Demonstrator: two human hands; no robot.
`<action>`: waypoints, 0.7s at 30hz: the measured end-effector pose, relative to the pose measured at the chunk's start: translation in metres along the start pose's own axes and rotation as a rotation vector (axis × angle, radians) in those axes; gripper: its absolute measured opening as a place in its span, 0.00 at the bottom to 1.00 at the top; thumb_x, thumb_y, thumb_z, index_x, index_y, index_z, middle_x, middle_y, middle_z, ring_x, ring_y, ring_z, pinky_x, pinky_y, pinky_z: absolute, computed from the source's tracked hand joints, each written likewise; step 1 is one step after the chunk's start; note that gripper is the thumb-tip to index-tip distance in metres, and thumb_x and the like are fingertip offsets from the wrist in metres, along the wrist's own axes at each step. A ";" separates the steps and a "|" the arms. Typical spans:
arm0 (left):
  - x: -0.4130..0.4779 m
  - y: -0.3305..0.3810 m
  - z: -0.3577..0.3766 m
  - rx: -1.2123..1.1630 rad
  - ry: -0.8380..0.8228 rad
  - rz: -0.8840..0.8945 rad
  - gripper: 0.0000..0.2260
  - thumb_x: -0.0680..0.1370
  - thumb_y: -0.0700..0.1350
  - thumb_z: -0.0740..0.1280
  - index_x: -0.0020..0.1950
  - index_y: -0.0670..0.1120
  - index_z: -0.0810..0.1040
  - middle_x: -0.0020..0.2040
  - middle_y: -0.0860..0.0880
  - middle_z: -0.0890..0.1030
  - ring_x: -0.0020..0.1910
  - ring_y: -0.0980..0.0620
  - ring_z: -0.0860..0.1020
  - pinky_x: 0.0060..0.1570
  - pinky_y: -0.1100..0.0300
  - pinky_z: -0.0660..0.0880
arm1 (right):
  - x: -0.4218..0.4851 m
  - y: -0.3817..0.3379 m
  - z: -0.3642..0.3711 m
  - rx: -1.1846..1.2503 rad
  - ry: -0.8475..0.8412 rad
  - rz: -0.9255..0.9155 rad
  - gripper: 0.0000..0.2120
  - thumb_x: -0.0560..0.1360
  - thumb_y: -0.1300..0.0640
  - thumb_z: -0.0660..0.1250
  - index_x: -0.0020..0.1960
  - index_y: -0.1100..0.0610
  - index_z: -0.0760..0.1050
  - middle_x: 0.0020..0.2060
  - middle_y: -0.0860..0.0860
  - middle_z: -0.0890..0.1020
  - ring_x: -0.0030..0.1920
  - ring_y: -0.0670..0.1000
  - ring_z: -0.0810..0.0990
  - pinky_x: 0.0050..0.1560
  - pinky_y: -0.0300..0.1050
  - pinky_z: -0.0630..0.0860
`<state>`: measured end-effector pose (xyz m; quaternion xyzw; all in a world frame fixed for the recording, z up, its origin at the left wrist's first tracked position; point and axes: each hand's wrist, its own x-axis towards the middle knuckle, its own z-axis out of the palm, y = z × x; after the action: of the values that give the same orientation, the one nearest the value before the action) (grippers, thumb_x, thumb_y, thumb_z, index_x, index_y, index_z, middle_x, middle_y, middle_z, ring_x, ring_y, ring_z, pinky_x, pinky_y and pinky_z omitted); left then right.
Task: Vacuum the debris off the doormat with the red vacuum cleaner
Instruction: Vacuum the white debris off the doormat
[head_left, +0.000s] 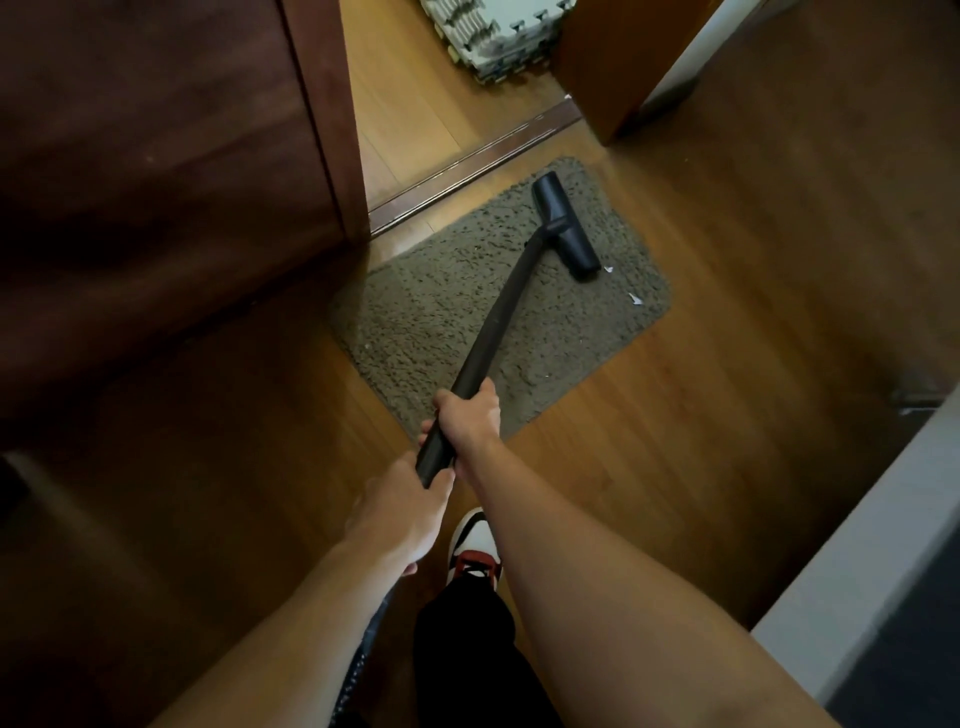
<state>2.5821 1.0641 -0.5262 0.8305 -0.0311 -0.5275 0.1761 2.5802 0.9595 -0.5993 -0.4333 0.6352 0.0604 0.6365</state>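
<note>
A grey-brown shaggy doormat (441, 312) lies on the wooden floor in front of a doorway. The vacuum's black wand (498, 312) slants across it, and its black floor head (566, 226) rests on the mat's far right part. White scraps of debris (635, 299) lie on the mat just right of the head, near the mat's right edge. My right hand (467, 418) grips the wand's lower part. My left hand (408, 512) holds the wand's end just below it. The vacuum's red body is out of view.
A dark wooden door (156, 182) stands at the left. A metal threshold strip (467, 166) runs beyond the mat, with stacked foam tiles (493, 36) past it. A pale wall edge (857, 597) is at the right. My red-and-white shoe (475, 551) stands below my hands.
</note>
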 end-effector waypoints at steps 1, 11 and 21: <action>-0.005 -0.008 0.000 0.004 -0.001 -0.002 0.11 0.81 0.58 0.60 0.58 0.53 0.73 0.40 0.48 0.80 0.29 0.51 0.80 0.20 0.65 0.71 | -0.006 0.008 0.003 -0.008 -0.004 0.003 0.23 0.79 0.63 0.65 0.71 0.53 0.62 0.45 0.59 0.77 0.24 0.50 0.78 0.30 0.47 0.80; -0.048 -0.102 -0.005 0.082 0.002 0.039 0.14 0.82 0.59 0.59 0.61 0.53 0.73 0.43 0.52 0.79 0.35 0.55 0.79 0.28 0.65 0.71 | -0.066 0.085 0.040 0.042 -0.039 0.055 0.31 0.80 0.63 0.64 0.78 0.46 0.56 0.47 0.59 0.77 0.24 0.50 0.78 0.30 0.46 0.79; -0.083 -0.169 -0.001 0.024 -0.032 0.038 0.12 0.81 0.57 0.61 0.61 0.54 0.74 0.44 0.54 0.80 0.43 0.55 0.80 0.49 0.56 0.79 | -0.115 0.143 0.057 0.106 -0.034 0.090 0.33 0.80 0.62 0.64 0.79 0.44 0.56 0.44 0.57 0.79 0.27 0.50 0.78 0.30 0.45 0.78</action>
<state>2.5238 1.2420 -0.5091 0.8233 -0.0560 -0.5369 0.1755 2.5120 1.1379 -0.5781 -0.3690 0.6454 0.0628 0.6658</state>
